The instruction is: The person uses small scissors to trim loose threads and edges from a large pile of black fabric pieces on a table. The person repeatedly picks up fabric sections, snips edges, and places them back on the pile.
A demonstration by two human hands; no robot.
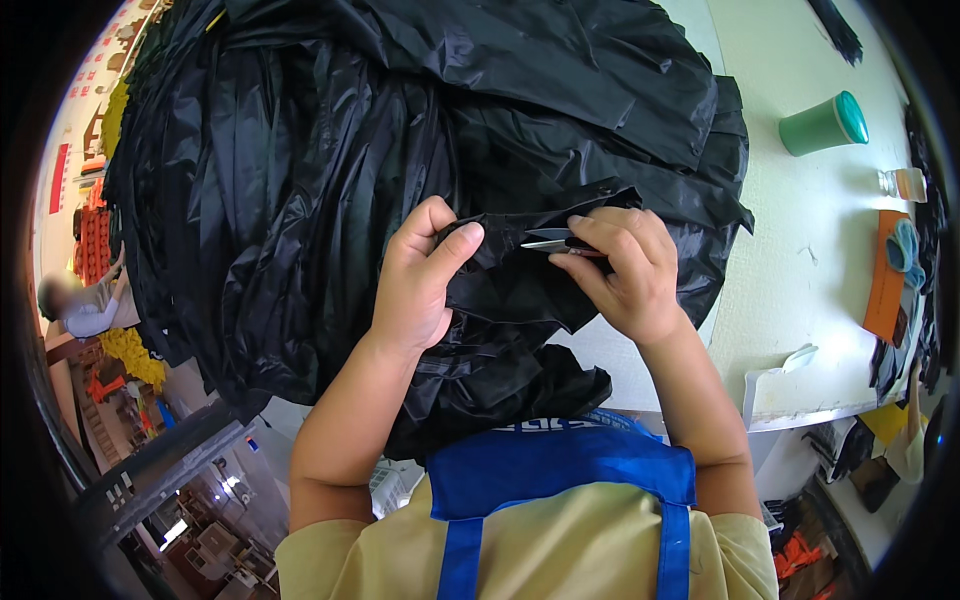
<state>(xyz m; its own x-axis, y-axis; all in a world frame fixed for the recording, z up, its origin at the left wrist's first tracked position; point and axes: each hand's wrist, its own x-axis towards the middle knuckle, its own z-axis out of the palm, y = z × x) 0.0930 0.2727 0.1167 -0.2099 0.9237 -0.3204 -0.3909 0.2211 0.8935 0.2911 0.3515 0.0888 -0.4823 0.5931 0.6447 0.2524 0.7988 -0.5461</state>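
Observation:
Black, shiny fabric (pixel 330 150) lies in a large gathered heap in front of me and hangs over the table edge toward my lap. My left hand (pixel 422 270) pinches an edge of it between thumb and fingers. A pair of small thread snips (pixel 548 243) sits in my right hand (pixel 630 265), blades pointing left at the fabric stretched between my hands. The blade tips are slightly apart and close to the cloth; whether they touch a thread I cannot tell. Part of the snips is hidden by my fingers.
On the pale green table (pixel 780 250) to the right stand a green cup (pixel 825 124) and a small glass jar (pixel 902 184). An orange box (pixel 884 275) with a blue roll (pixel 905 245) lies beyond. Far left, another person (pixel 95 305) is at the heap's side.

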